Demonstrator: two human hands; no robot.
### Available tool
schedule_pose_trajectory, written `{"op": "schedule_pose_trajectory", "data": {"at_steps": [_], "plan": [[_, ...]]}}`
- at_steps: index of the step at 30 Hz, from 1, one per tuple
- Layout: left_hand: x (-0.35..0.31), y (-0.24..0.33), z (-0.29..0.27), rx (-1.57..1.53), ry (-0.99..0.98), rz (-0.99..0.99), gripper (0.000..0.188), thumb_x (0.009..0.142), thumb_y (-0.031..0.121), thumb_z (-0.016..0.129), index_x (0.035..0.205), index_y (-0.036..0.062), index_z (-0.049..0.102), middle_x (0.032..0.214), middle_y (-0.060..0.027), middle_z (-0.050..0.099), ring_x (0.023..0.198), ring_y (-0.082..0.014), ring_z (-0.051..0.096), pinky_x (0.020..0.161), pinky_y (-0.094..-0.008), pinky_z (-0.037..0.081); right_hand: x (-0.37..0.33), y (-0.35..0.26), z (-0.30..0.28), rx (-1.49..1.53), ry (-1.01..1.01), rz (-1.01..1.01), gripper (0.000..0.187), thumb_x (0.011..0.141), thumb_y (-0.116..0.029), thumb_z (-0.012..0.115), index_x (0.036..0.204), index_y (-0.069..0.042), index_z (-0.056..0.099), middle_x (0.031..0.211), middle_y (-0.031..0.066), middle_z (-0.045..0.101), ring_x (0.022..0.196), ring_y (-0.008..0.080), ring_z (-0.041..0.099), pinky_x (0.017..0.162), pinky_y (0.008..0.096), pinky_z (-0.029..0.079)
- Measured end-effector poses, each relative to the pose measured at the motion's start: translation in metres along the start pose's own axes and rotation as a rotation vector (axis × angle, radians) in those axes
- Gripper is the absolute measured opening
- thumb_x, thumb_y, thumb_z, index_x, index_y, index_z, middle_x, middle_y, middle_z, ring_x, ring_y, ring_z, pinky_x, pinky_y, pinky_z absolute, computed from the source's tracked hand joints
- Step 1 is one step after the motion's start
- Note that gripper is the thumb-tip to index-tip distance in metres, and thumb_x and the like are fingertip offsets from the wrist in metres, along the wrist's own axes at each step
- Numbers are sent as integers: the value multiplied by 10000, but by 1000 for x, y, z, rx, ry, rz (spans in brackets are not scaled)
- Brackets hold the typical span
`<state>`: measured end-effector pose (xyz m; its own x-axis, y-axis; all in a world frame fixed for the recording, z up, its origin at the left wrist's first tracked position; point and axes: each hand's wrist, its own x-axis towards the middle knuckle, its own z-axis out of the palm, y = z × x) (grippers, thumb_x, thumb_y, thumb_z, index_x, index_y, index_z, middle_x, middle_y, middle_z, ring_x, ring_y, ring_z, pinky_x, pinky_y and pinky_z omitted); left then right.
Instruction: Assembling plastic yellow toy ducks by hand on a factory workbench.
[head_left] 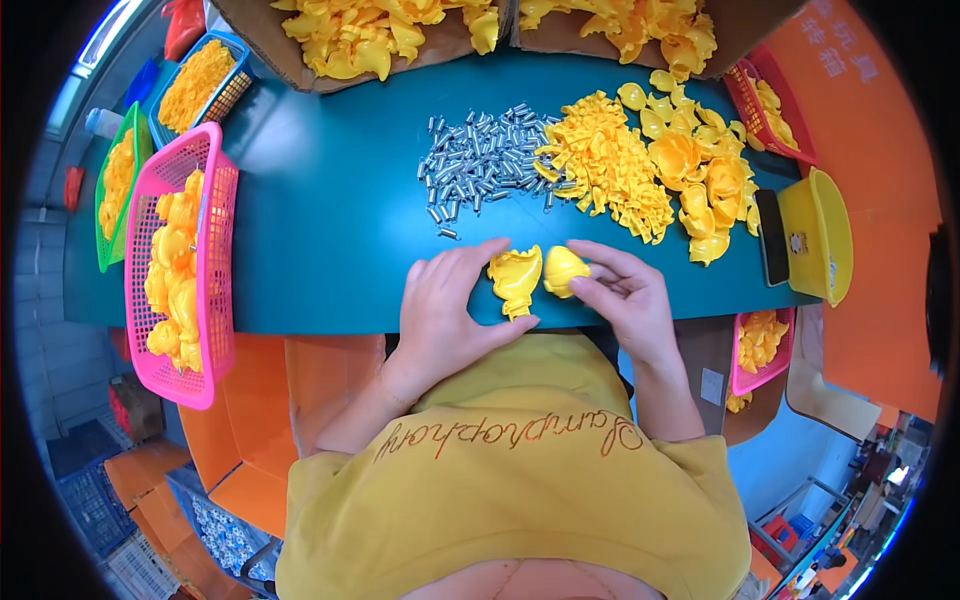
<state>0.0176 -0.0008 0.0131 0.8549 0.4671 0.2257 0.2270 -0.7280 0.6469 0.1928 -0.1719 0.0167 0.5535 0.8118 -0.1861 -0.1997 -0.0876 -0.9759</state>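
Near the front edge of the teal table, my left hand (445, 305) curves its thumb and fingers round a hollow yellow plastic shell piece (516, 278), its open side facing up. Close beside it, my right hand (628, 300) pinches a rounded yellow plastic shell piece (563, 270) between thumb and fingers. The two pieces are held apart by a narrow gap. Beyond my hands lies a heap of small metal springs (480, 165). Against its right side rests a pile of small yellow plastic parts (620, 175), and larger yellow shells (715, 180) lie farther right.
Cardboard boxes (400, 72) of yellow parts stand at the back. At left are a pink basket (217, 250), a green basket (112, 235) and a blue basket (238, 85). A phone (772, 238), yellow bin (825, 235) and red basket (745, 95) stand right.
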Motion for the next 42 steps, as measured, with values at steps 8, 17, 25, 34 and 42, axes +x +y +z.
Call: {"op": "schedule_pose_trajectory", "data": {"at_steps": [8, 17, 25, 34, 42], "plan": [[2, -3, 8, -19, 88, 38, 765, 658, 379, 961, 1323, 151, 658, 1114, -12, 703, 921, -199, 638, 793, -360, 435, 12, 7, 38, -383, -74, -215, 396, 910, -69, 810, 1297, -36, 734, 1031, 50, 707, 863, 90, 627, 766, 239, 520], [3, -3, 6, -26, 89, 35, 707, 707, 364, 925, 1321, 151, 648, 1062, -25, 708, 957, -202, 678, 782, -380, 425, 13, 6, 43, -375, -74, -216, 377, 908, -45, 807, 1278, -19, 740, 1032, 72, 703, 889, 112, 653, 810, 257, 545], [2, -4, 6, -42, 105, 58, 705, 716, 358, 919, 1330, 148, 644, 1073, -19, 706, 958, -189, 674, 786, -371, 418, 13, 10, 48, -377, -9, -271, 368, 868, -95, 847, 1222, -38, 764, 902, 80, 717, 813, 170, 671, 746, 313, 536], [2, -6, 8, -50, 159, 91, 726, 658, 324, 940, 1311, 145, 679, 976, 14, 689, 727, -152, 598, 714, -331, 390, 8, 1, 55, -408, -25, -198, 363, 914, -36, 802, 1261, 18, 711, 1037, 83, 763, 932, 112, 720, 882, 264, 548], [1, -4, 7, -19, 88, 12, 727, 688, 346, 927, 1327, 126, 659, 979, -37, 687, 877, -203, 665, 747, -375, 414, 14, -16, 65, -377, -33, -112, 281, 949, -46, 764, 1210, 40, 702, 982, 79, 780, 899, 106, 736, 832, 252, 551]]}}
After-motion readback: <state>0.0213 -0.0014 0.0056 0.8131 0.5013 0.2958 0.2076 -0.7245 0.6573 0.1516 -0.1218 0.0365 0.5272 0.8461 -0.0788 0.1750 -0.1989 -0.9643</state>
